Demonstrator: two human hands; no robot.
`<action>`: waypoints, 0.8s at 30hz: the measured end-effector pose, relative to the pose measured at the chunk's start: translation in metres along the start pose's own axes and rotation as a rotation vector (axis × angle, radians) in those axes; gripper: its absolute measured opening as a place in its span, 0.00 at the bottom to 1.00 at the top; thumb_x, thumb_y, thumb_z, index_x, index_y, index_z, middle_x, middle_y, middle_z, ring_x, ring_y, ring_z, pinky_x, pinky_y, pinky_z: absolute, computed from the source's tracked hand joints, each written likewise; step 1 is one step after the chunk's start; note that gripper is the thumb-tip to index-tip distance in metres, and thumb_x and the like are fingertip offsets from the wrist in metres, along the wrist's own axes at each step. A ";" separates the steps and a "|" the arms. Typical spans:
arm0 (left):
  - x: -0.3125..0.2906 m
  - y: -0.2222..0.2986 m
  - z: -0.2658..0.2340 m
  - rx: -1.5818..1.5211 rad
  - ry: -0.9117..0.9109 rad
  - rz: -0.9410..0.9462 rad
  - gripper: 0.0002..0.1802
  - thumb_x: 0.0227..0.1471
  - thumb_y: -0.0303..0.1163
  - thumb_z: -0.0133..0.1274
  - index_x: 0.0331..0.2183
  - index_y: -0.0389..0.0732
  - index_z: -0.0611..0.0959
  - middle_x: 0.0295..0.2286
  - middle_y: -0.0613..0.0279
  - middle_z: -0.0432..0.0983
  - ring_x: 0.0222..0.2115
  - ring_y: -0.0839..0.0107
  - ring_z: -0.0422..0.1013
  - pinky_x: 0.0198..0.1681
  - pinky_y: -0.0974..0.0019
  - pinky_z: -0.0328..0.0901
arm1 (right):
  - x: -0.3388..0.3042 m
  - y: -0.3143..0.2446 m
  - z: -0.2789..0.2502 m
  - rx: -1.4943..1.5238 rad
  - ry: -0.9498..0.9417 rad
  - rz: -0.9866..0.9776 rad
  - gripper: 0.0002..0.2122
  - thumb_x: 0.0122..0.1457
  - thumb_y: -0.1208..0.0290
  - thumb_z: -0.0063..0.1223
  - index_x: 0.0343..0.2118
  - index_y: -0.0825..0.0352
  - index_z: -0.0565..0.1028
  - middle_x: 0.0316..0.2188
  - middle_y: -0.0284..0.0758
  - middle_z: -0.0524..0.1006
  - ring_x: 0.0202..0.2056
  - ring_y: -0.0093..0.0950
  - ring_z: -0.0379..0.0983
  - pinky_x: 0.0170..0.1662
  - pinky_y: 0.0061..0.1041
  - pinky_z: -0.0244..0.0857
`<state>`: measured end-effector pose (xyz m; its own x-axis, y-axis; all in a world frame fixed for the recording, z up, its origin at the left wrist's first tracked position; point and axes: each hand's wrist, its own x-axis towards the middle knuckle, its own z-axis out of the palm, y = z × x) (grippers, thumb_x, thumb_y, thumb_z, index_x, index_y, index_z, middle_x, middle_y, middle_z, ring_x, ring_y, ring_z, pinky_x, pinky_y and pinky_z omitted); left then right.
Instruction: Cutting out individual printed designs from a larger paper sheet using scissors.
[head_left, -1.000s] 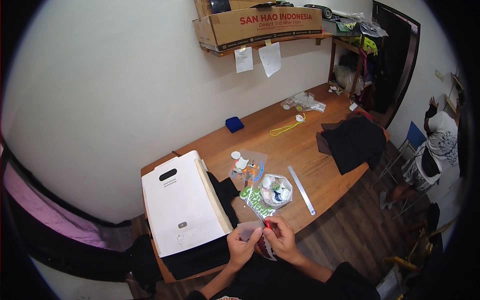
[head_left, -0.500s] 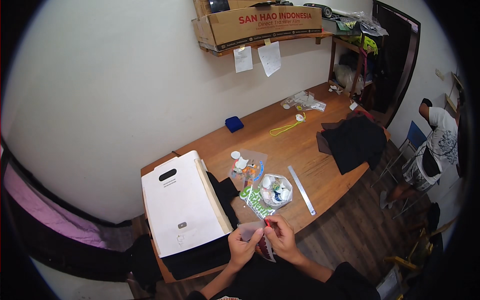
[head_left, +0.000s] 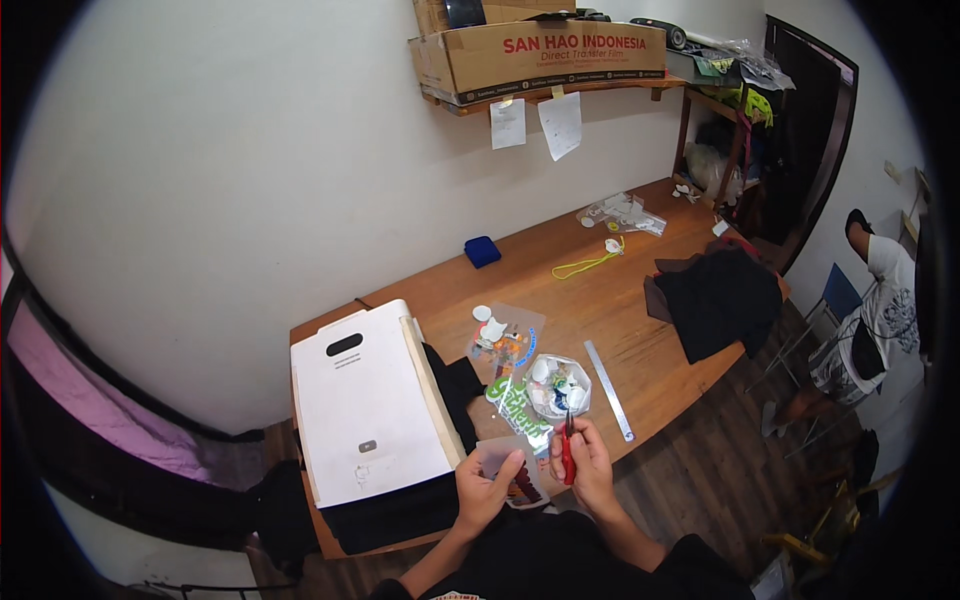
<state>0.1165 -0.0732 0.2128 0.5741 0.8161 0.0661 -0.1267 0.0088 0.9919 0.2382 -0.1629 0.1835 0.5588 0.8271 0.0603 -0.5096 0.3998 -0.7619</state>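
At the table's near edge, my left hand (head_left: 483,490) pinches a translucent sheet of printed transfer film (head_left: 523,488) with a dark red design. My right hand (head_left: 588,466) is closed round small red-handled scissors (head_left: 569,462), their dark tips pointing away from me and apart from the film. Just beyond the tips lies an open clear plastic bag (head_left: 582,402) of white and coloured scraps. Beside it, on the left, rest a film with green lettering (head_left: 512,405) and another clear film (head_left: 518,345) with orange and blue print.
A large white machine (head_left: 375,410) with black cloth under it takes the table's left end. A steel ruler (head_left: 609,390) lies right of the bag. Farther back are a dark blue folded cloth (head_left: 482,251), a yellow cord (head_left: 585,268) and black clothing (head_left: 715,300). Another person (head_left: 875,330) is at the right.
My right hand has drawn away from the film to the right, and the scissors now show upright in it. My left hand still holds the film. The view has shifted slightly.
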 end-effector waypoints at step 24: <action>0.004 0.002 -0.006 0.011 -0.059 0.001 0.10 0.48 0.29 0.56 0.31 0.32 0.79 0.24 0.65 0.76 0.25 0.81 0.70 0.30 0.78 0.64 | 0.052 -0.055 0.011 0.219 -0.118 0.067 0.11 0.64 0.66 0.28 0.32 0.68 0.63 0.47 0.56 0.65 0.53 0.48 0.58 0.55 0.46 0.55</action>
<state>0.1134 -0.0662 0.2142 0.6204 0.7808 0.0735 -0.1192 0.0013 0.9929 0.2884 -0.1380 0.2357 0.4454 0.8899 0.0985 -0.6796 0.4077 -0.6098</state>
